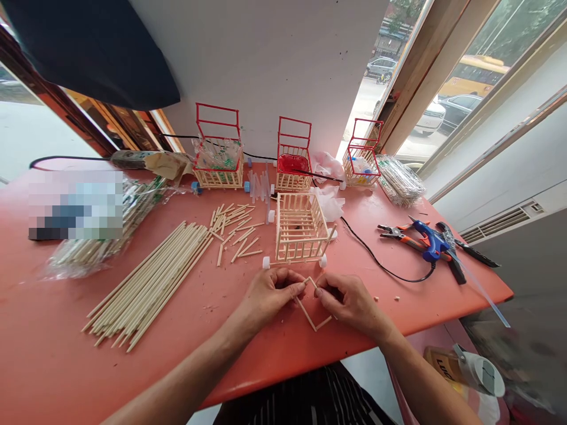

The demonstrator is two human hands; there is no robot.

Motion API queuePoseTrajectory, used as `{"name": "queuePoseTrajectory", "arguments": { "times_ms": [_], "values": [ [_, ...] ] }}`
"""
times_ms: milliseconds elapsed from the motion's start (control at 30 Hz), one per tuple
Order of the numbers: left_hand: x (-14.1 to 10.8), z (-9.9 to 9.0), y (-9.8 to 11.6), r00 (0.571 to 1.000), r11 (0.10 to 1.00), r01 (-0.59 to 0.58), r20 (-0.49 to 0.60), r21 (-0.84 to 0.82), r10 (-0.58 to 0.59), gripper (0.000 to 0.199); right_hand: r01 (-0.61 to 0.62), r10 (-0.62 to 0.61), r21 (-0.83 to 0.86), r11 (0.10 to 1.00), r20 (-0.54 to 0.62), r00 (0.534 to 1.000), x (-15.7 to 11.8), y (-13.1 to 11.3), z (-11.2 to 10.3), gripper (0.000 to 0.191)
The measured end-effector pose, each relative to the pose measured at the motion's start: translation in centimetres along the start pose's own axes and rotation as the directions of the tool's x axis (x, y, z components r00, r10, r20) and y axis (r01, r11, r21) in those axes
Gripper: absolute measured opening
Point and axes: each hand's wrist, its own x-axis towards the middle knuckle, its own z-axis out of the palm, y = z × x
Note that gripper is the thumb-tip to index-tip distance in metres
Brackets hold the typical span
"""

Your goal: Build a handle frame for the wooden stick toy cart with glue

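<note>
Between my hands is a small wooden stick frame, its corner pointing toward the table's front edge. My left hand pinches the frame's upper left part between thumb and fingers. On the other side my right hand pinches a short stick of it, the fingertips partly hiding the frame. Just beyond both hands stands a wooden stick cart with white wheels. Left of it lie short cut sticks in a loose pile, and farther left long sticks rest in a slanted bundle.
Three carts with red handles, the left, middle and right, line the back. A blue glue gun and pliers lie right on the red table. Bagged sticks sit back right; a black cord crosses the tabletop.
</note>
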Motion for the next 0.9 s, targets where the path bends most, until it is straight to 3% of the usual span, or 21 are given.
{"name": "queuePoseTrajectory", "arguments": {
  "times_ms": [500, 900],
  "values": [
    [-0.41, 0.03, 0.25, 1.000, 0.996, -0.014, -0.005, -0.084, 0.014, 0.063, -0.063, 0.064, 0.047, 0.997, -0.017, 0.998, -0.33, 0.29, -0.45, 0.018],
    [-0.44, 0.55, -0.60, 0.991, 0.985, -0.101, -0.070, 0.141, 0.112, 0.025, -0.049, 0.049, 0.012, 0.999, -0.009, 0.999, -0.30, 0.31, -0.20, 0.017]
  ]
}}
